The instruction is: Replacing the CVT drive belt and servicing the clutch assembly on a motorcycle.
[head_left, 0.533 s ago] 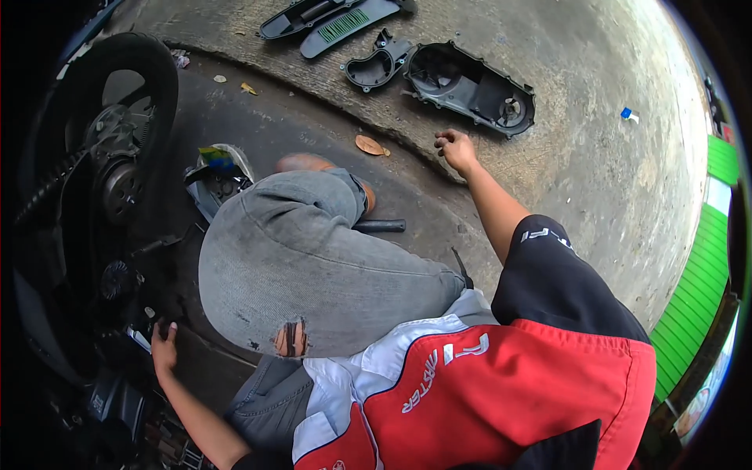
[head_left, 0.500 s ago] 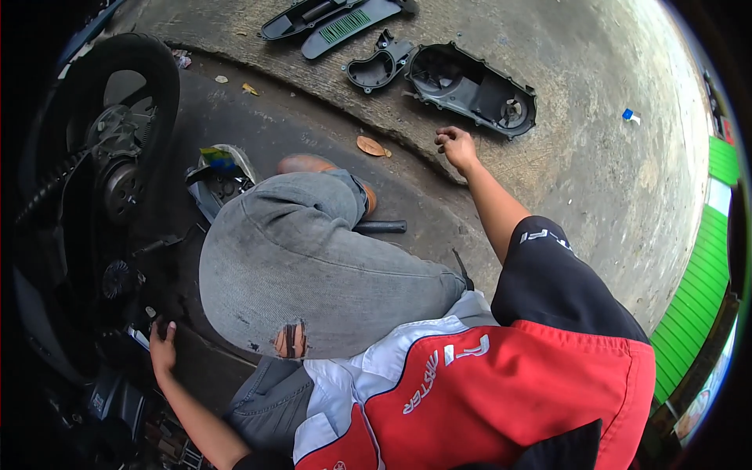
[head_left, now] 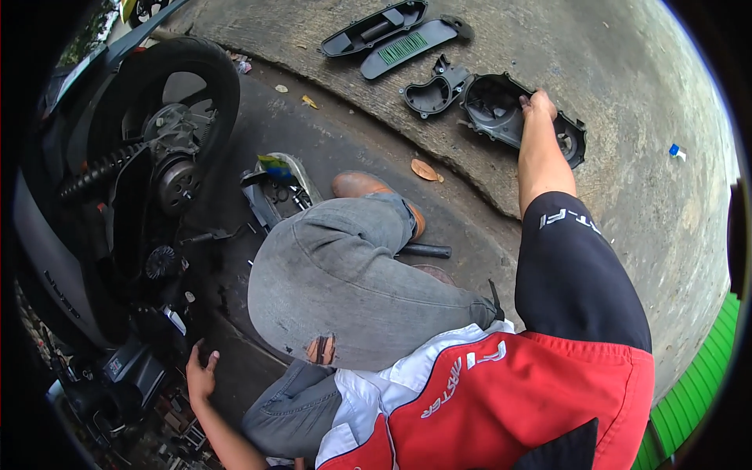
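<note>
Reach: right hand (head_left: 539, 103) grips engine cover's (head_left: 501, 110) rim, upper right; left hand (head_left: 200, 374) open, lower left. Lifting needs firm hold.

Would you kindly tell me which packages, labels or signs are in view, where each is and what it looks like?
Scrap of wrapper: small, blue and white, on the concrete at far right, beyond the right hand.
Packet: green, yellow and blue, in the open tray by the left knee.
Lettering on sleeve: white on black, right upper arm.
No signs or screens.
</note>
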The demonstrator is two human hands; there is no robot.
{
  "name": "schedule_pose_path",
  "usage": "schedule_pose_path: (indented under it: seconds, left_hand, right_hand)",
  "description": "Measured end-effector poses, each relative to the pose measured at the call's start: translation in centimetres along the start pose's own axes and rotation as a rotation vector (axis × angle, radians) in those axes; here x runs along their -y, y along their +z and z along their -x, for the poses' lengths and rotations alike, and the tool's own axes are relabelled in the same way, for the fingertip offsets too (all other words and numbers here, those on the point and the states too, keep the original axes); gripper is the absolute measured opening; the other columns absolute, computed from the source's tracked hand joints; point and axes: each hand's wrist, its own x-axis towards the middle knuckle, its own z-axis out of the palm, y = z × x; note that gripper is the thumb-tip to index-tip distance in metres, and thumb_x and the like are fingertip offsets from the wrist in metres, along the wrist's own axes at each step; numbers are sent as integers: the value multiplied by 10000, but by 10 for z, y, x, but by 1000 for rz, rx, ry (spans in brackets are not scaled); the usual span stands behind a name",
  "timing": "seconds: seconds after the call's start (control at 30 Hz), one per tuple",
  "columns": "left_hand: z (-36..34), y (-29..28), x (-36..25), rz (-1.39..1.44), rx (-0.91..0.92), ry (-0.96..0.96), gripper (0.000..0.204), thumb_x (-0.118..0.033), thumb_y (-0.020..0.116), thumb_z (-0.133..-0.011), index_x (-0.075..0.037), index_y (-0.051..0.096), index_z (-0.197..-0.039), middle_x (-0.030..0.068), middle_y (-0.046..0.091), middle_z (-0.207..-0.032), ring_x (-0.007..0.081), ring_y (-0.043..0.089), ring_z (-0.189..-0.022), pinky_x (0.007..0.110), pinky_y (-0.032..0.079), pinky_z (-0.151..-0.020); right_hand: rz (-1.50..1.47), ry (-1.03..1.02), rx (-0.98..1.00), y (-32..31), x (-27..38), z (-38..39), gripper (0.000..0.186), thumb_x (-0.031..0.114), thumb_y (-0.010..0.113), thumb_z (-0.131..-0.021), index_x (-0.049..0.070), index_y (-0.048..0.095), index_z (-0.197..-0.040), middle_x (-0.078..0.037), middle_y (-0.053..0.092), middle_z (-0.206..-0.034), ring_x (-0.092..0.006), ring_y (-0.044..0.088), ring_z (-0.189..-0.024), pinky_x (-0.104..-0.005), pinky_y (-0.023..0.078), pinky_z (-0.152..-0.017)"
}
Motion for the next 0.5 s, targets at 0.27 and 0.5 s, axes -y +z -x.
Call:
schedule_pose_path:
  seconds: [0.27, 0.5]
  left_hand:
    - [-4, -3, 48, 185, -69, 35, 553, -182, 705, -952, -6, 498, -1434, 205, 643, -1285, 244, 641, -1151, 355, 484, -1012]
    - [-33, -9, 31, 418, 84, 105, 573, -156, 702, -934, -20, 490, -1449, 182, 626, -1314, 224, 632, -1115, 369, 504, -983]
  right_hand:
    - [-160, 87, 69, -44, -17, 30, 207, 97, 665, -831, -54, 605, -960, -170, 629, -861, -252, 570, -508, -319, 472, -423]
    - [-143, 86, 149, -66, 9, 110, 211, 144, 606, -808, -14, 592, -948, -130, 636, -898, -255, 611, -619, -318, 419, -436]
